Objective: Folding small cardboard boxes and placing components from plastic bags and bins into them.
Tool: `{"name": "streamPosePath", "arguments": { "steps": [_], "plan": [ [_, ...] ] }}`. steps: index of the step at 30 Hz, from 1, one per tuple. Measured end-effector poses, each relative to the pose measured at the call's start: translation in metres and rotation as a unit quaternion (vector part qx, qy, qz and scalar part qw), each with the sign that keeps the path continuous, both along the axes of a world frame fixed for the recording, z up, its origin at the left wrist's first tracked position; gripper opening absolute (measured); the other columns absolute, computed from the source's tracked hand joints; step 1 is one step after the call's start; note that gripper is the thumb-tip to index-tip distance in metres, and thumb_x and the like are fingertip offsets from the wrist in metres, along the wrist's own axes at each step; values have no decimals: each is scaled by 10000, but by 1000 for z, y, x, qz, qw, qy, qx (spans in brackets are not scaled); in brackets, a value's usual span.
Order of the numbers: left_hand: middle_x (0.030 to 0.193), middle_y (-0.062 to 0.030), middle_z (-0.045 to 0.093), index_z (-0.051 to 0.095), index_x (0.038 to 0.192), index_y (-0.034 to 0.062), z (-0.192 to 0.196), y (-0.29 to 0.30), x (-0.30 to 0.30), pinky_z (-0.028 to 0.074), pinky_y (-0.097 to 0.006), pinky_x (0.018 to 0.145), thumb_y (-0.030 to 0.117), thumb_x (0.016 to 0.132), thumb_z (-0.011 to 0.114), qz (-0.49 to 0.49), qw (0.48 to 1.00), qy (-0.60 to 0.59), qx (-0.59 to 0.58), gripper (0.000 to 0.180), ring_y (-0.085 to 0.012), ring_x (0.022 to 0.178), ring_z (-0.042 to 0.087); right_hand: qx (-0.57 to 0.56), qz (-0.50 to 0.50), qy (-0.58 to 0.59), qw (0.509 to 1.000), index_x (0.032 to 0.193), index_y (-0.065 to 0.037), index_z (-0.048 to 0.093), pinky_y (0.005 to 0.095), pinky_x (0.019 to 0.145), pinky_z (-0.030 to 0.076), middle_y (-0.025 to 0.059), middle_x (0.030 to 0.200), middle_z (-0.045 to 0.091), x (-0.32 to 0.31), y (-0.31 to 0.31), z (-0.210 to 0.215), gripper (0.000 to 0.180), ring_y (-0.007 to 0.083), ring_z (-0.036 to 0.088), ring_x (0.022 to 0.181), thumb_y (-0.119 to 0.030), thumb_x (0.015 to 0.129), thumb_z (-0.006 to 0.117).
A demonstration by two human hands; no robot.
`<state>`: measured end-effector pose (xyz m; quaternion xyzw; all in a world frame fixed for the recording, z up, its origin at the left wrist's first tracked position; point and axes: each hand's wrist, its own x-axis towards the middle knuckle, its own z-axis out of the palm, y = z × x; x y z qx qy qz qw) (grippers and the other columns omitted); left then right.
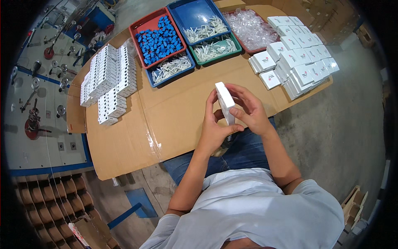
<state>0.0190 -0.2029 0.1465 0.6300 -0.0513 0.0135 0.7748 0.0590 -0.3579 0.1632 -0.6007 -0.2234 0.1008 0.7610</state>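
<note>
A white flat box-shaped piece (pixel 225 98) stands on edge between my two hands, above the near edge of the cardboard-covered table (pixel 178 124). My left hand (pixel 212 126) grips it from the left and below, thumb reaching across toward the right. On the other side my right hand (pixel 251 111) has its fingers curled round the far side and its thumb on the near face. Whether the piece is one part or two halves pressed together I cannot tell.
Stacked white housings with dark openings (pixel 110 72) stand at the left. Behind are a red tray (pixel 132 31) of blue parts, blue trays (pixel 182 14) and a green tray (pixel 238 50) of white slim parts, and clear plastic pieces (pixel 251 29). White square boxes (pixel 296 58) are piled at right.
</note>
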Motion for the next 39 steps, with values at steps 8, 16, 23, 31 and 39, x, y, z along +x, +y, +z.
{"name": "streamPosePath", "arguments": {
  "steps": [8,16,23,31,39],
  "plan": [
    [1445,-121,483,268,1584,162,10,7,-9,537,-394,957,571,937,638,-77,942,175,-275,850,-237,1127,626,-62,59,-77,993,1506,-55,486,456,1206,318,123,1591,443,-12,4,17,753,292,383,1491,-164,833,807],
    [1371,-99,480,342,1526,131,12,16,-13,466,-377,1026,314,848,762,93,988,-54,-114,818,-223,1247,510,-98,61,-237,965,1489,-73,525,478,1215,300,155,1590,448,-14,18,12,769,353,330,1525,-81,772,801],
    [1311,-102,486,348,1495,103,1,22,-9,509,-343,937,269,882,742,95,990,-82,-65,747,-189,1153,534,-116,34,-250,961,1473,-66,538,476,1213,307,163,1588,446,-13,20,5,793,360,382,1493,-77,737,834],
    [1103,-72,608,542,1296,104,4,2,-19,573,-352,776,617,954,552,37,934,240,-263,616,-185,918,654,-110,3,-163,980,1459,-43,536,430,1129,408,164,1559,475,-15,24,4,740,334,471,1420,-218,814,851],
    [1174,-61,588,517,1319,110,22,-6,-26,531,-351,916,583,950,566,80,908,262,-317,602,-198,1092,617,-102,-3,-174,980,1452,-37,529,408,1101,426,200,1542,471,-21,37,-8,625,341,499,1390,-373,955,704]
  ]
}}
